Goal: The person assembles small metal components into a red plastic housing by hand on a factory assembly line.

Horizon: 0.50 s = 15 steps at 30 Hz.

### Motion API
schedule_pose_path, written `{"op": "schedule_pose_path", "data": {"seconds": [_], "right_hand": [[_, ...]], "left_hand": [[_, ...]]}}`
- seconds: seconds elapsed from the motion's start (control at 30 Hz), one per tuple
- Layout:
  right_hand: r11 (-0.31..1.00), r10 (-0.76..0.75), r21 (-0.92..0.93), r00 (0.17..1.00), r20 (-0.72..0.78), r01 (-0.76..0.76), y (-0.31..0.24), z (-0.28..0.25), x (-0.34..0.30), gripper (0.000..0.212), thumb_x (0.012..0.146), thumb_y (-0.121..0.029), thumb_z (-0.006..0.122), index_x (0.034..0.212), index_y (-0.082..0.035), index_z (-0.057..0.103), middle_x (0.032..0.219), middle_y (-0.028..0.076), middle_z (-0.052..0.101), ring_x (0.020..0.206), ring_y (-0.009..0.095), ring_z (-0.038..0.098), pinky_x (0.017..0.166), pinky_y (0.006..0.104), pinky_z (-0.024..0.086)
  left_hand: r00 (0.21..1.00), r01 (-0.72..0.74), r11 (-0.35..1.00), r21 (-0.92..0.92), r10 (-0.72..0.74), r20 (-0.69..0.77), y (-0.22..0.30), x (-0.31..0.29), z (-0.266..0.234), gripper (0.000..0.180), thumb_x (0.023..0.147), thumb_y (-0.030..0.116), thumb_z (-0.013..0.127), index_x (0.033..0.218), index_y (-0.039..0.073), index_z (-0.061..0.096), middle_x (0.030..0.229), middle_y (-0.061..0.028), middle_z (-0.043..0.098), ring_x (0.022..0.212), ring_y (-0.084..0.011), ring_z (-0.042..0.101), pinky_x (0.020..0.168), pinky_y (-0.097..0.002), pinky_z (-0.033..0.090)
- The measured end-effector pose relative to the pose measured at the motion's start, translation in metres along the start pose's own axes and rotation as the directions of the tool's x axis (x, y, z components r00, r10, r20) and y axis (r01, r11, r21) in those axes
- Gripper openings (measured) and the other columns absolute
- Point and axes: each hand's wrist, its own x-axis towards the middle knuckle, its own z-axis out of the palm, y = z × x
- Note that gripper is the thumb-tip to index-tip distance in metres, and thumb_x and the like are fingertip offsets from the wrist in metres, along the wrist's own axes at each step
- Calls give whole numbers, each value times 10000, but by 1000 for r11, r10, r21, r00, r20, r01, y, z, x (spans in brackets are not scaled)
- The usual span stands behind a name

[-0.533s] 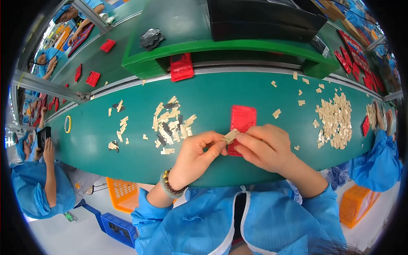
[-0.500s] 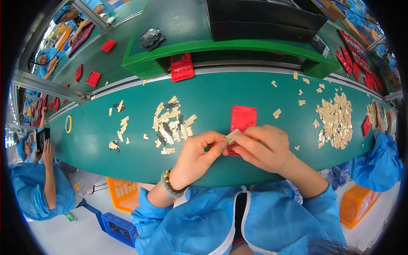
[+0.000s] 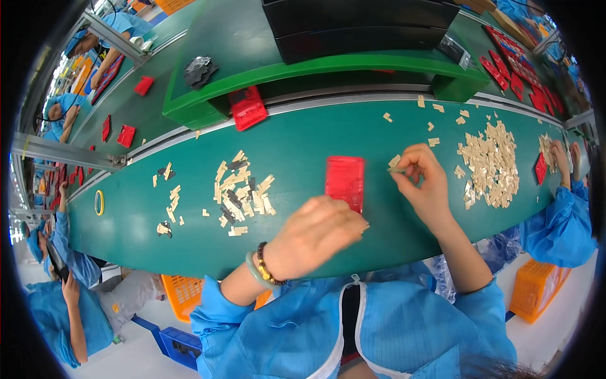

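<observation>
A red plastic tray-like part (image 3: 344, 177) lies on the green worktable in front of me. My left hand (image 3: 319, 234) hovers over its near edge, palm down and slightly blurred, with the fingers pressed together. A small pale bit shows at those fingertips, too little of it to name. To the right of the red part, my right hand (image 3: 426, 183) pinches a small pale L-shaped piece (image 3: 394, 162) between thumb and forefinger, low over the table. A loose group of pale and black strips (image 3: 243, 196) lies left of my hands. A larger heap of pale L-shaped pieces (image 3: 491, 164) lies at the right.
A green raised shelf (image 3: 303, 67) with black trays (image 3: 360, 35) stands behind the worktable. Another red part (image 3: 248, 110) leans beneath its left end. A tape roll (image 3: 99, 203) lies far left. Co-workers sit at both sides; one hand (image 3: 559, 155) is beside the right heap.
My hands have separated from over the red part. The right hand has moved right to a pale piece on the table; the left has turned palm down. The whole view has shifted a little.
</observation>
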Motion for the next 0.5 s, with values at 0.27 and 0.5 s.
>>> {"op": "schedule_pose_path", "data": {"seconds": [0.27, 0.5], "right_hand": [[917, -397, 154, 807, 438, 368, -41, 15, 1, 195, 767, -136, 749, 838, -101, 572, 922, 27, 570, 810, 217, 602, 650, 323, 494], [904, -414, 80, 811, 413, 420, -46, 18, 0, 212, 763, -146, 736, 817, -95, 538, 893, 28, 551, 796, 221, 593, 638, 332, 493]], "left_hand": [[983, -104, 937, 333, 148, -110, -8, -6, 4, 249, 704, 146, 673, 925, 34, 647, 914, -107, 698, 824, -235, 633, 667, -353, 453], [958, -202, 870, 450, 271, -96, -6, -6, 6, 170, 680, 113, 669, 837, 49, 657, 869, -100, 682, 777, -208, 623, 669, -316, 444]]}}
